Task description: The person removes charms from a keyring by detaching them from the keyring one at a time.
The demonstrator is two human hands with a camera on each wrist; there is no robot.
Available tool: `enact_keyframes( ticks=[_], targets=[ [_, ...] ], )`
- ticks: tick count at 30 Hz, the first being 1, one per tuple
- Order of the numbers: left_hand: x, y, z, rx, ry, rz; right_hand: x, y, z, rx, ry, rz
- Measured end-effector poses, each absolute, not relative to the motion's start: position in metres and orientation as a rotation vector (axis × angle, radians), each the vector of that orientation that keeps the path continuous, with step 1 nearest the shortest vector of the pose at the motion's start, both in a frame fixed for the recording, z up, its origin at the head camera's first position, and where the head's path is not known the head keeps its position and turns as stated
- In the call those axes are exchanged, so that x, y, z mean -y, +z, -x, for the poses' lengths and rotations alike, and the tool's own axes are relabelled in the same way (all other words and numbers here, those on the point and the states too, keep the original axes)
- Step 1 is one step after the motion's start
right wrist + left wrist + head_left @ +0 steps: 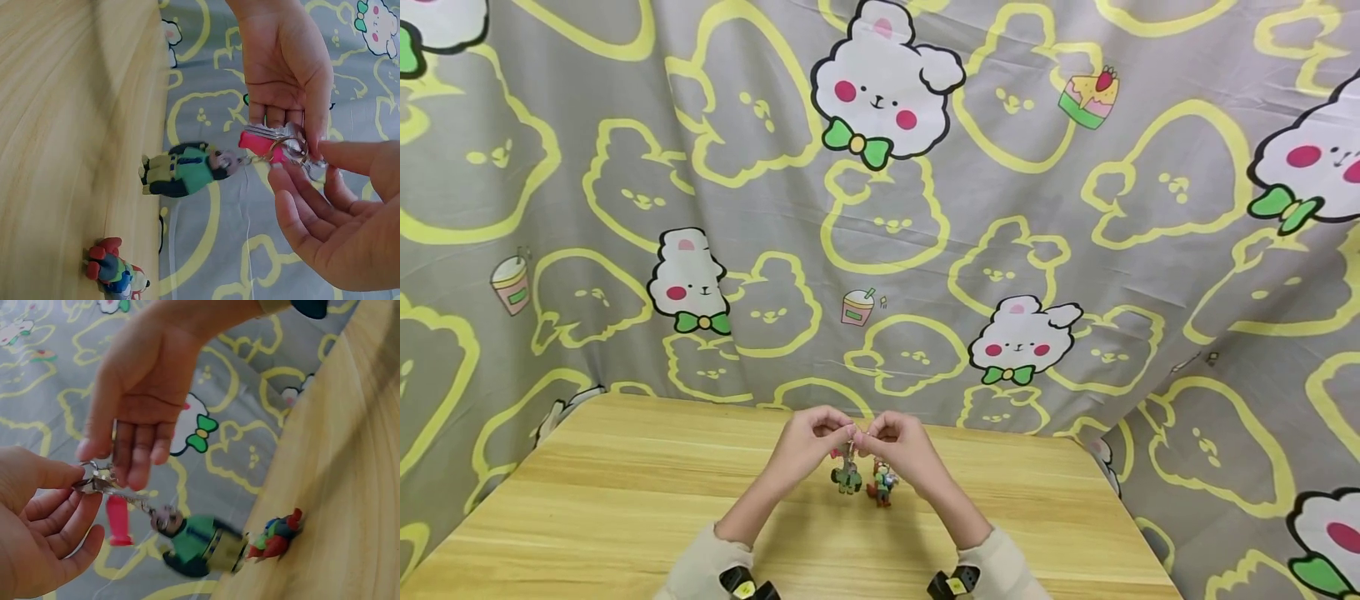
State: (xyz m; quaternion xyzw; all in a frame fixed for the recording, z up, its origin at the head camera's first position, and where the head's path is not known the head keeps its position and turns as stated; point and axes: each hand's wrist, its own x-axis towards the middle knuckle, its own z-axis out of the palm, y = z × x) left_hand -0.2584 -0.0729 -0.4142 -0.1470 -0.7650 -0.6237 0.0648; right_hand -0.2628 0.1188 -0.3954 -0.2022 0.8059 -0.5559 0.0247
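Observation:
Both hands meet over the table at a metal key ring [289, 150] with silver keys [270, 132]. My left hand [812, 446] pinches the key cluster between thumb and index finger. My right hand [901, 446] pinches the same ring from the other side, thumb against index finger. From the ring, a short chain carries a bear-like figure [190, 169] in a green shirt, blue tie and khaki trousers. A pink plastic charm [119, 520] hangs beside it. Nearer the right hand, a small fox-like figure [882, 485] with red, green and blue parts is upright, low over the table.
The pale wood-grain table [625, 492] lies under both hands. A grey curtain [775, 217] printed with yellow outlines and white rabbits encloses its back and sides. A black wrist device [748, 583] sits on each light sleeve [1007, 571].

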Motion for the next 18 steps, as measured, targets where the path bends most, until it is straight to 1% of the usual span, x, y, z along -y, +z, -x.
enact_keyframes(
  ticks=[4,18],
  targets=[
    [0.076,-0.41,0.259,2.284,-1.946,0.404,-0.119,-0.395,0.263,-2.452,-1.699,0.665],
    [0.084,-0.402,0.257,2.287,-1.975,0.398,-0.117,-0.392,0.261,-2.474,-1.756,0.651]
  ],
)
